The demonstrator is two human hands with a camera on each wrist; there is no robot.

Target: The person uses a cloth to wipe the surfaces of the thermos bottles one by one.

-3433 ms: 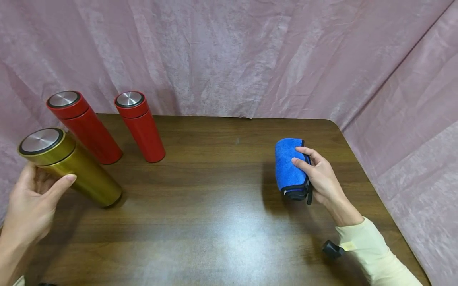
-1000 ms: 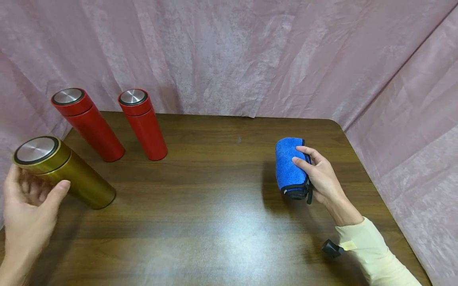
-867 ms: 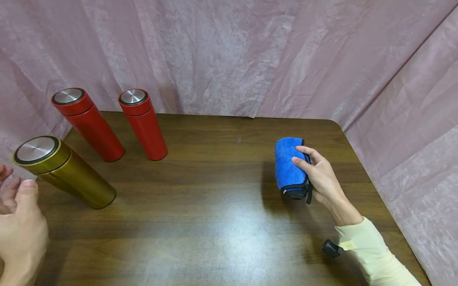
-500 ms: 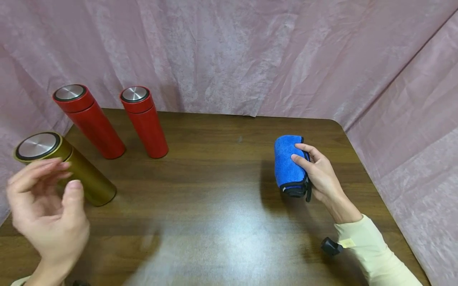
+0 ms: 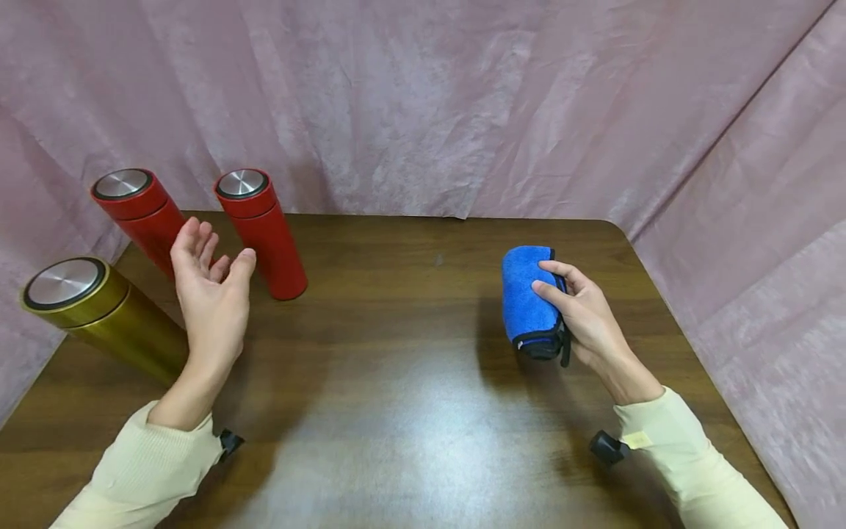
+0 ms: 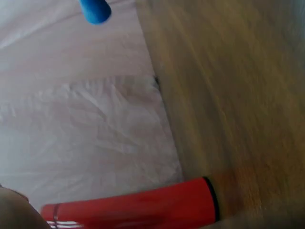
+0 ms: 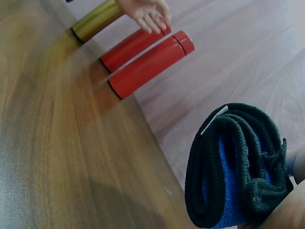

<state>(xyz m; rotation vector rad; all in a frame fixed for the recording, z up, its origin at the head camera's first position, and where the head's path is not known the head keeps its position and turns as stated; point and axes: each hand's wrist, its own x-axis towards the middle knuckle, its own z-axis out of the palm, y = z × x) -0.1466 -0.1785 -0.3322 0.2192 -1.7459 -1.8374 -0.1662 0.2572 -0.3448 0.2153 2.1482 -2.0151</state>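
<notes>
L hand (image 5: 214,305) is now shifted from gold flask (image 5: 132,323) to nr the red flasks (image 5: 271,242), fingers loosely spread, thumb apart; touch can't be told. Rolled blue cloth (image 5: 529,301) is pinched btwn thumb & fingers of R hand (image 5: 584,312), at R side of table (image 5: 396,330). All 3 flasks are stood upright at L.

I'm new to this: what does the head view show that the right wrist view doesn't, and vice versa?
Only the head view: the flasks' round silver metallic lid tops and the pale yellow fabric sleeves.

Only the right wrist view: the stacked inner folds of the blue, black-edged fuzzy cloth, seen close up from its end.

Both: that cloth in the right hand, the left hand, two red cylindrical flasks, one gold cylindrical flask, the brown wood-grain table and pink fabric curtain.
</notes>
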